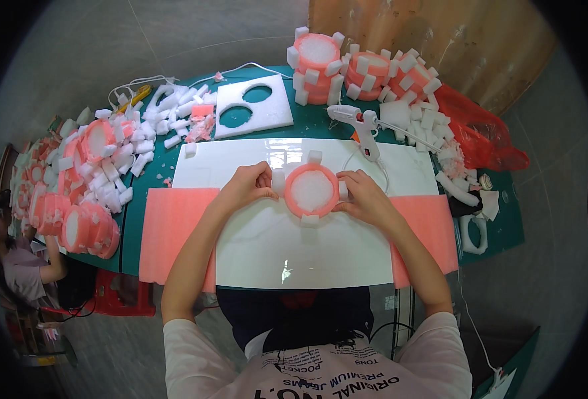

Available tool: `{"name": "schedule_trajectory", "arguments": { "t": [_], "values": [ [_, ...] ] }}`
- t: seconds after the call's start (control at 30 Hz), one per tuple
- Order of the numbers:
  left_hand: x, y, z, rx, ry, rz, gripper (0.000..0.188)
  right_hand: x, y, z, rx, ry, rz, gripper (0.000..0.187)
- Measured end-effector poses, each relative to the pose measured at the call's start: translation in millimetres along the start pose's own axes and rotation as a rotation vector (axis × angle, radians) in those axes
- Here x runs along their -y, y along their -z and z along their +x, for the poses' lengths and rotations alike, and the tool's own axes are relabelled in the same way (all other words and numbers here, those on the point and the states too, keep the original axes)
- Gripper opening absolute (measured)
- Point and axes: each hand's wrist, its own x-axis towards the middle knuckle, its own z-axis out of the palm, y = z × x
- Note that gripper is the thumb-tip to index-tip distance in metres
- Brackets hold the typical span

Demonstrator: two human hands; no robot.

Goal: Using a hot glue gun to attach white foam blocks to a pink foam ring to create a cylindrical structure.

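Observation:
A round pink foam ring (288, 201) with a white foam disc (312, 191) inside lies on the glossy white board in front of me. White foam blocks stick out around its rim, one at the far side (315, 157) and one at the near side (310, 220). My left hand (253, 183) is closed with its fingertips on the white foam block (278, 181) at the ring's left. On the opposite side, my right hand (364, 195) pinches another white foam block (342, 190) against the rim, partly hidden by the fingers.
A white glue gun (357, 123) rests beyond the board (300, 266). Pink foam sheets (177, 229) flank it. Finished-looking ring stacks (317, 63) stand far right, near a red bag (470, 126). Foam pieces (118, 163) and a two-hole foam panel (277, 113) lie leftward. Another person (24, 263) sits far left.

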Motion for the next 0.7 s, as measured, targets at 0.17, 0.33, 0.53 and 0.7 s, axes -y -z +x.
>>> {"name": "schedule_trajectory", "arguments": {
  "t": [0.17, 0.33, 0.53, 0.7],
  "values": [
    [-2.0, 0.9, 0.6, 0.014, 0.04, 0.012, 0.038, -0.5, 0.0, 0.0, 0.005, -0.007, -0.002, 0.061],
    [1.1, 2.0, -0.2, 0.036, -0.007, 0.006, 0.034, -0.3, -0.1, 0.7, 0.007, -0.002, -0.003, 0.061],
    [-6.2, 3.1, 0.1, 0.052, -0.016, 0.054, 0.032, 0.7, 0.9, 0.9, 0.027, -0.019, -0.014, 0.061],
    [-7.2, 2.8, 0.4, 0.044, -0.036, 0.075, 0.032, 0.8, 1.4, 0.5, 0.026, -0.015, -0.022, 0.061]
  ]
}}
